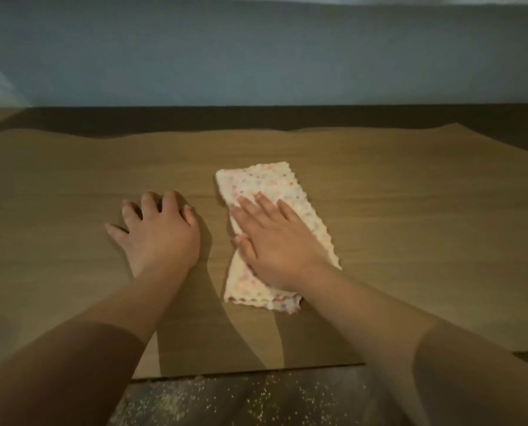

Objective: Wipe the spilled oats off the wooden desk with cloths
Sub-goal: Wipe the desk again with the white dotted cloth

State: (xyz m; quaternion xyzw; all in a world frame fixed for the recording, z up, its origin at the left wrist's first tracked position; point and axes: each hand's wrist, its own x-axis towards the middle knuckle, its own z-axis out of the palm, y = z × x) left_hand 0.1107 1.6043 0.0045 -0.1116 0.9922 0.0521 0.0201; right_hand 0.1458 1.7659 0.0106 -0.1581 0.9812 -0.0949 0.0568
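Your right hand (pixel 275 238) lies flat on top of the cloth (pixel 265 182). Its fingers are straight and a little spread, and they press down on the cloth. They do not curl round it. Your thumb sits at the left edge of the cloth.

The cloth is white with small pink and purple dots and a wavy edge. It is folded into a long strip. It lies on the wooden desk (pixel 410 226), near the middle, and it runs from close to you up and away from you. Its far end peeks out past your fingertips, and its near end sticks out under your wrist.

Your left hand (pixel 161 232) is just beside the cloth, on its left, but it does not touch it. It rests on the bare wood. Its fingers are spread wide and bent a little, with the tips on the desk. It holds nothing.

The oats (pixel 176 401) are small pale bits. They lie on the dark floor (pixel 287 404), right below the near edge of the desk, between your two arms.

Behind the desk is a blue-grey wall (pixel 256 56).
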